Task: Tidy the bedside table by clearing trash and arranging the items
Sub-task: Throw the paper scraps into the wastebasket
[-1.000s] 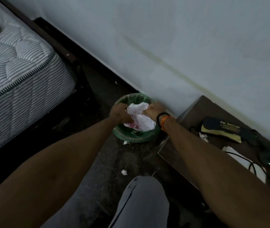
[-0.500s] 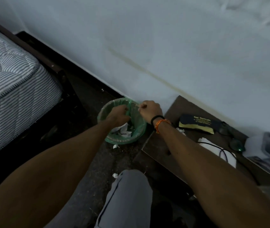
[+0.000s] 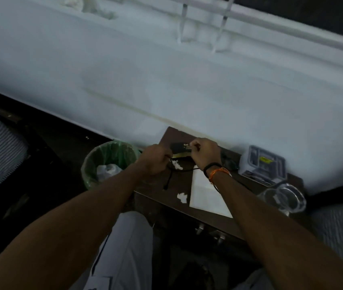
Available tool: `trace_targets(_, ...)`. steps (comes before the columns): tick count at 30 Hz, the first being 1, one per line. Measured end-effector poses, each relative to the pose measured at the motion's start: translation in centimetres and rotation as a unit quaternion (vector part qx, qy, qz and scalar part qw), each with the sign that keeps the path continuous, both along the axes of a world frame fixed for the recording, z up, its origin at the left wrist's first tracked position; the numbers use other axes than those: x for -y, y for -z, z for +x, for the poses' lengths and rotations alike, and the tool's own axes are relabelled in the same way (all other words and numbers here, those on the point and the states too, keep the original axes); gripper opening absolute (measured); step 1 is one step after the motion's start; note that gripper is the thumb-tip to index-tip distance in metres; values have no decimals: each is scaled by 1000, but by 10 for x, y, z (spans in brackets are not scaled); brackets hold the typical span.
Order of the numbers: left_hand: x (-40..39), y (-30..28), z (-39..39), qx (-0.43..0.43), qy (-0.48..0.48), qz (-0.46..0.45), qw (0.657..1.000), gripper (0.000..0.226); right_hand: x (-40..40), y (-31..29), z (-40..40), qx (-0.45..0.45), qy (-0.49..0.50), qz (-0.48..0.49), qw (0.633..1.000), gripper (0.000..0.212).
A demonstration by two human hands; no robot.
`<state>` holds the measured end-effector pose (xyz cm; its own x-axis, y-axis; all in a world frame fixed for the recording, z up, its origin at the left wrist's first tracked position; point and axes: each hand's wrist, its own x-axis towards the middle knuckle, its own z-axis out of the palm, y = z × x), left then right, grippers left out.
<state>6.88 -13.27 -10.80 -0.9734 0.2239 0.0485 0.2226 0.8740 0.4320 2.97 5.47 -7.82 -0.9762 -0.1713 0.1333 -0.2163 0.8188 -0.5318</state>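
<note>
Now both hands off bin (image 3: 91, 164), over worktop (image 3: 166, 197) | crumpled paper (image 3: 108, 169) binned | left hand (image 3: 156, 159) grips black cable (image 3: 169, 176); right hand (image 3: 205, 152) curled, contents unclear | scraps (image 3: 182, 197) remain.

The dark wooden bedside table (image 3: 156, 197) stands against the wall, a black-and-yellow case (image 3: 180, 148) lying flat at its back left corner. Two crumpled white scraps (image 3: 177, 164) (image 3: 182, 197) lie near the left and front edges, a black cable (image 3: 169, 178) trailing between them and a flat white sheet (image 3: 205, 195) lying mid-table. Just off the table's left edge stands a green-lined bin (image 3: 103, 155) holding crumpled paper (image 3: 108, 170).
</note>
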Motion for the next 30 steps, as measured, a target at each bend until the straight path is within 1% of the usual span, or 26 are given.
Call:
trace_targets(4,-15,3,-4,-49,3,-49,998,31,-22,13,24,-18,-41,38,998,16)
trace_targets(7,-22,-1,-11,-43,-1,-89,995,31,-28,26,48,-11,-83,47,995,12)
trace_targets(9,-26,-4,-18,-17,-2,-104,994,28,-30,36,63,13,-134,81,988,11)
trace_targets(11,-29,-6,-24,22,4,-92,996,20,-31,46,74,33,-182,115,976,20)
trace_targets(12,-30,-6,-26,45,13,-82,996,19,-32,49,78,50,-195,129,971,26)
trace_targets(16,-37,-1,-28,123,60,-90,986,35,-38,60,86,119,-216,154,957,48)
trace_targets(18,-40,9,-28,148,70,-105,981,42,-41,66,87,136,-220,147,955,52)
trace_targets(20,-45,17,-31,158,76,-119,977,43,-40,70,85,152,-209,123,958,45)
trace_targets(23,-50,19,-33,146,79,-140,976,31,-34,73,81,155,-190,102,964,23)
trace_targets(24,-52,20,-33,139,82,-149,976,28,-33,74,81,152,-183,98,966,19)
trace_targets(30,-60,29,-28,100,76,-171,977,21,-32,79,80,143,-146,88,975,13)
